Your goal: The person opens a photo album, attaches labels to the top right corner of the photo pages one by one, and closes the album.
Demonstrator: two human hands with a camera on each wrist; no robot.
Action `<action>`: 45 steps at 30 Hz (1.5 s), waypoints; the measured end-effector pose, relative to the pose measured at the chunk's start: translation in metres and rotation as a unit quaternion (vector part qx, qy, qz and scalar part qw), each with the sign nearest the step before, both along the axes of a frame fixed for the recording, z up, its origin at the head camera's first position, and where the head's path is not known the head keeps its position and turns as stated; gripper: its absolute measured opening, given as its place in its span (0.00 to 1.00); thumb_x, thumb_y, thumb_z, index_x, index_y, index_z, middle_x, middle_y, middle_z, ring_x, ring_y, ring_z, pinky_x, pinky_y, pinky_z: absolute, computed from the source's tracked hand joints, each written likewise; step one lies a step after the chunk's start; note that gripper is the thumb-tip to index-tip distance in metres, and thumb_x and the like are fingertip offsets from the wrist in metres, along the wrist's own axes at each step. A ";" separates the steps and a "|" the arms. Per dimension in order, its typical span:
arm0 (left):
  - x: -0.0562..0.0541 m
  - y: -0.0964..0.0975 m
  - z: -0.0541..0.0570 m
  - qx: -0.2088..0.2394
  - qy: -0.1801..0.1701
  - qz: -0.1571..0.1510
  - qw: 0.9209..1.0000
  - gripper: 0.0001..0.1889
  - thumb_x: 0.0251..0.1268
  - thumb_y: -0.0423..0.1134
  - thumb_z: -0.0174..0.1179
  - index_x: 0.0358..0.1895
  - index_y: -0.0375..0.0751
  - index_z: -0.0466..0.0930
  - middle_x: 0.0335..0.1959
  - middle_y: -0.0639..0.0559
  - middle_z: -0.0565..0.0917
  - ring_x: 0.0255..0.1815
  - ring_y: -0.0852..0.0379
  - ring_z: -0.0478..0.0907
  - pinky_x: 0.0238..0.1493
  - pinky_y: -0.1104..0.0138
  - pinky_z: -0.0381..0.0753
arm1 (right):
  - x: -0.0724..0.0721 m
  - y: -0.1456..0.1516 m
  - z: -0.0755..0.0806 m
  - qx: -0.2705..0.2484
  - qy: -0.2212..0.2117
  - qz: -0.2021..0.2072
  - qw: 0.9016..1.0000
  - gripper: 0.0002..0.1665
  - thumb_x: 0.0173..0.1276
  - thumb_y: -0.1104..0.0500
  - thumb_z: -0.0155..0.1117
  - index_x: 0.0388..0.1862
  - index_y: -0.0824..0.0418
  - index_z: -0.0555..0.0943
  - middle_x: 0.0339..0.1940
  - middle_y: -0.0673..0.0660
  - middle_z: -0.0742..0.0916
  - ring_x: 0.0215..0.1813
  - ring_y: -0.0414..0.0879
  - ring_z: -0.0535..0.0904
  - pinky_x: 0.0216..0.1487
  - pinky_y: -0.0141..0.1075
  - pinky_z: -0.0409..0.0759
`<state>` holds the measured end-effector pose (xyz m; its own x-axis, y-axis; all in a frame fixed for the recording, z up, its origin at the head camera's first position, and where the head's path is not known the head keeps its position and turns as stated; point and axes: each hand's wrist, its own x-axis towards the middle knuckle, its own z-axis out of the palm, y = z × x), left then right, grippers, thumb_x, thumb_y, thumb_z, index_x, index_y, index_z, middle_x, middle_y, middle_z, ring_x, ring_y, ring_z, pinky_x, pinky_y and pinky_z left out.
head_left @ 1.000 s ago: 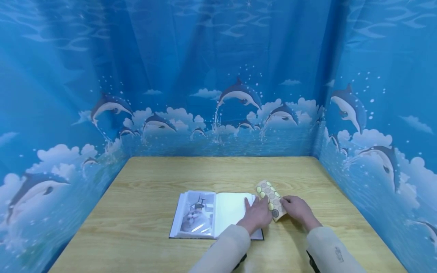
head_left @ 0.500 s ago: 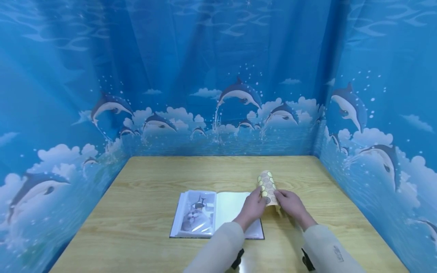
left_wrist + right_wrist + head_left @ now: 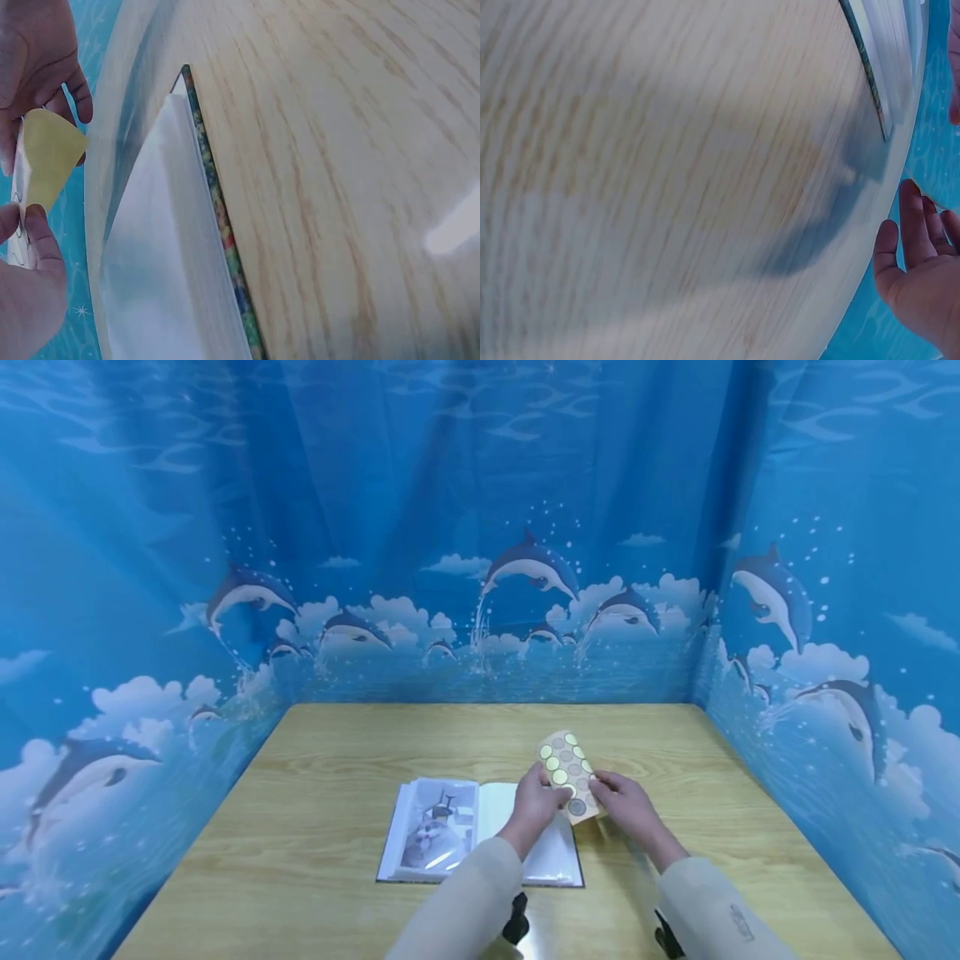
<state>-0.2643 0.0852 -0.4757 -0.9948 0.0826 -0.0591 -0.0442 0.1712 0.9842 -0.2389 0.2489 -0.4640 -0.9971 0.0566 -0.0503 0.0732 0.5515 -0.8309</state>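
Observation:
A sheet of round stickers (image 3: 564,758), beige with yellow and grey dots, is held up over the right edge of an open photo album (image 3: 557,858). My left hand (image 3: 531,804) pinches its lower left side with thumb on top. The right hand (image 3: 628,807) holds the opposite edge between thumb and fingers. In the left wrist view, the yellowish back of the sticker sheet (image 3: 54,154) shows, curved between both hands. Seen from the right wrist, the right hand (image 3: 922,277) has its fingers at a thin sliver of the sheet.
Under plastic on the album's left page is a photo (image 3: 435,831) of a pale animal; the right page is white. The wooden table (image 3: 315,827) is backed by blue curtains (image 3: 420,527) printed with dolphins on three sides.
The sticker sheet has been raised from beside the album and shifted left over its right page. The left hand went from lying flat at the sheet's edge to pinching it.

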 end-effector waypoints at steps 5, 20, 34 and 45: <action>0.001 0.000 0.002 0.040 -0.028 0.001 0.999 0.44 0.57 0.26 0.67 0.76 0.31 0.53 0.32 0.51 0.84 0.31 0.58 0.80 0.36 0.68 0.83 | 0.001 -0.006 0.003 0.005 0.020 -0.016 1.000 0.32 0.76 0.52 0.55 0.71 0.71 0.67 0.65 0.72 0.76 0.64 0.65 0.73 0.67 0.57 0.69; 0.011 -0.002 -0.001 0.090 -0.069 -0.035 0.993 0.05 0.65 0.32 0.63 0.38 0.34 0.85 0.25 0.49 0.85 0.25 0.59 0.81 0.31 0.70 0.83 | 0.002 -0.005 0.006 -0.006 0.034 -0.045 0.998 0.32 0.77 0.55 0.53 0.73 0.69 0.64 0.68 0.73 0.73 0.64 0.66 0.73 0.65 0.55 0.72; 0.015 -0.007 -0.002 0.109 -0.074 -0.038 0.991 0.07 0.66 0.35 0.63 0.38 0.33 0.85 0.27 0.48 0.86 0.26 0.60 0.83 0.35 0.66 0.84 | 0.012 -0.005 0.009 0.041 0.062 -0.048 0.996 0.31 0.77 0.52 0.53 0.72 0.67 0.67 0.68 0.70 0.74 0.66 0.65 0.72 0.64 0.57 0.73; 0.011 -0.014 0.002 0.117 -0.068 -0.010 0.991 0.06 0.66 0.34 0.63 0.41 0.34 0.84 0.29 0.48 0.87 0.31 0.55 0.85 0.37 0.67 0.84 | 0.024 -0.029 0.002 0.173 0.209 -0.032 0.962 0.20 0.68 0.54 0.68 0.53 0.64 0.84 0.54 0.64 0.85 0.58 0.62 0.79 0.62 0.59 0.72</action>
